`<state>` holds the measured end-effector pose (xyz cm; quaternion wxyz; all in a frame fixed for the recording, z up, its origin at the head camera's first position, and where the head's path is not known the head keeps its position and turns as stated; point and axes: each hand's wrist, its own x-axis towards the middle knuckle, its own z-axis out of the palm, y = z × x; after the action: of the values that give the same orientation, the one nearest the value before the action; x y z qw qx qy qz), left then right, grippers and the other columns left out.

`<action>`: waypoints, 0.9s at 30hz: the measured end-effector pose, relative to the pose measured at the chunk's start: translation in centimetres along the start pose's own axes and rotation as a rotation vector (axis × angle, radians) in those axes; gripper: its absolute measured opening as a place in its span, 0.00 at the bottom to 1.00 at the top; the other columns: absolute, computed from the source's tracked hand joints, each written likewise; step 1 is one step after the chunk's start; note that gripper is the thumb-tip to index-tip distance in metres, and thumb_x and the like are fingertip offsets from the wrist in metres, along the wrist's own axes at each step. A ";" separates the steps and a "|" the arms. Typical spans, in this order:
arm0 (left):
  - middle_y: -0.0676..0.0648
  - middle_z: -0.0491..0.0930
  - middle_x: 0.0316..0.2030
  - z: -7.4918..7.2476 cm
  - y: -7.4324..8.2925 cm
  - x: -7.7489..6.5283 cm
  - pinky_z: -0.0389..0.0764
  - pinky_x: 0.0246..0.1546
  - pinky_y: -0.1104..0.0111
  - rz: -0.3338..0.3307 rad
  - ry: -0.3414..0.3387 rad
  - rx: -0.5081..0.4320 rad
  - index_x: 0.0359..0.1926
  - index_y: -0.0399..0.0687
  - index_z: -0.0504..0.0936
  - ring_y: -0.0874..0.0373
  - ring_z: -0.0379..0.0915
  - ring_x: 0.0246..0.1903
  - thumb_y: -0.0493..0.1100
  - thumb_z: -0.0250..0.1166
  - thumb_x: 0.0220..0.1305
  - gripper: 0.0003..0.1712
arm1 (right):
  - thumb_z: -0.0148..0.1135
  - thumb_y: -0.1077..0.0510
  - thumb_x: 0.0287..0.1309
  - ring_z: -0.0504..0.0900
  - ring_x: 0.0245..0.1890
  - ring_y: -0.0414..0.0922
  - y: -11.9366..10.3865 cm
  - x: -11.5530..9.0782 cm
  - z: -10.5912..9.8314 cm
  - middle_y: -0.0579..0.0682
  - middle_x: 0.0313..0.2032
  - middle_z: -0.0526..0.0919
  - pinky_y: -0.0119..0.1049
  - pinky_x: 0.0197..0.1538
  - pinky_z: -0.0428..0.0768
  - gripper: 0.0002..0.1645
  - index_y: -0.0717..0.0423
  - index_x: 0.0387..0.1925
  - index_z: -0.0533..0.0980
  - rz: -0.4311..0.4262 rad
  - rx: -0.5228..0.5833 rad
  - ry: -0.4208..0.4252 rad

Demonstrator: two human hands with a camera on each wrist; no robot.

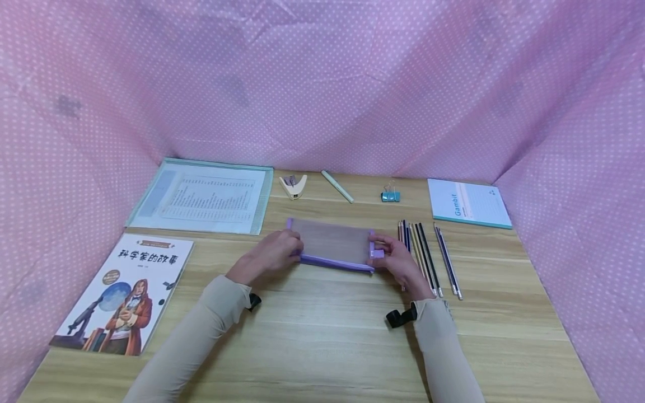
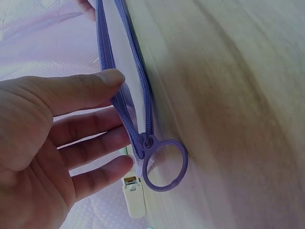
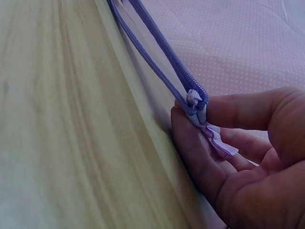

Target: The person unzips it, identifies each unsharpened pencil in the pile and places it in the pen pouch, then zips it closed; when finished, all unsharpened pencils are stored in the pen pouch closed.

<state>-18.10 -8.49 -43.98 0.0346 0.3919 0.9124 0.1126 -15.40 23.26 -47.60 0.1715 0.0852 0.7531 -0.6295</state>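
Observation:
A see-through zip pouch (image 1: pixel 332 243) with purple edging lies in front of me, zipper side towards me. Its zipper (image 2: pixel 146 90) is undone, the two toothed edges standing apart. A purple ring pull (image 2: pixel 165 165) hangs at the zipper's left end. My left hand (image 1: pixel 277 253) holds the left end, thumb over the zipper edge and fingers behind the pouch. At the other end, my right hand (image 1: pixel 398 260) pinches the corner between thumb and index finger, beside a small ribbon tab (image 3: pixel 221 142). Several pencils (image 1: pixel 425 257) lie right by the right hand and wrist.
Along the back are a document folder (image 1: pixel 211 193), a cream stapler-like tool (image 1: pixel 293 187), a pale green pen (image 1: pixel 337 186), a blue binder clip (image 1: pixel 390 196) and a notebook (image 1: pixel 471 202). A picture-covered book (image 1: pixel 126 296) lies at left. Pink dotted cloth (image 1: pixel 322 84) hangs around the table.

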 end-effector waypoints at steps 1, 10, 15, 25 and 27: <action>0.48 0.83 0.32 0.0 0.0 0.0 0.82 0.37 0.65 0.005 -0.002 0.003 0.30 0.46 0.86 0.58 0.77 0.30 0.39 0.69 0.61 0.03 | 0.65 0.77 0.49 0.74 0.57 0.52 0.0 0.0 0.0 0.67 0.65 0.69 0.27 0.47 0.83 0.41 0.64 0.68 0.67 0.000 0.000 -0.001; 0.49 0.84 0.29 -0.3 0.0 0.4 0.83 0.37 0.66 -0.017 -0.084 -0.033 0.31 0.47 0.88 0.60 0.77 0.28 0.38 0.66 0.63 0.06 | 0.66 0.76 0.49 0.74 0.57 0.52 -0.1 0.0 0.1 0.67 0.65 0.70 0.29 0.49 0.83 0.42 0.62 0.68 0.68 0.001 -0.011 -0.003; 0.51 0.85 0.28 -0.7 -0.1 0.7 0.79 0.32 0.70 -0.085 -0.168 -0.126 0.30 0.48 0.88 0.63 0.75 0.25 0.39 0.65 0.64 0.07 | 0.66 0.76 0.49 0.76 0.57 0.54 -0.2 -0.1 0.1 0.68 0.66 0.70 0.30 0.49 0.83 0.43 0.60 0.68 0.68 -0.005 -0.023 -0.005; 0.52 0.87 0.29 -1.0 -0.4 0.6 0.77 0.35 0.71 -0.064 -0.176 -0.210 0.33 0.47 0.90 0.64 0.74 0.27 0.37 0.65 0.62 0.07 | 0.63 0.71 0.58 0.82 0.45 0.45 -0.3 -0.2 0.2 0.67 0.71 0.66 0.31 0.42 0.86 0.38 0.61 0.70 0.65 -0.014 -0.008 -0.011; 0.52 0.86 0.28 -1.0 -0.4 0.6 0.76 0.32 0.72 -0.079 -0.181 -0.233 0.33 0.47 0.90 0.64 0.74 0.25 0.36 0.64 0.62 0.08 | 0.62 0.70 0.60 0.84 0.41 0.42 -0.2 -0.3 0.2 0.69 0.68 0.69 0.33 0.41 0.86 0.37 0.62 0.70 0.64 -0.010 0.000 -0.012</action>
<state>-18.90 -8.52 -43.03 0.1664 0.3576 0.9010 0.1804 -15.18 23.05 -47.30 0.1728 0.0778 0.7526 -0.6307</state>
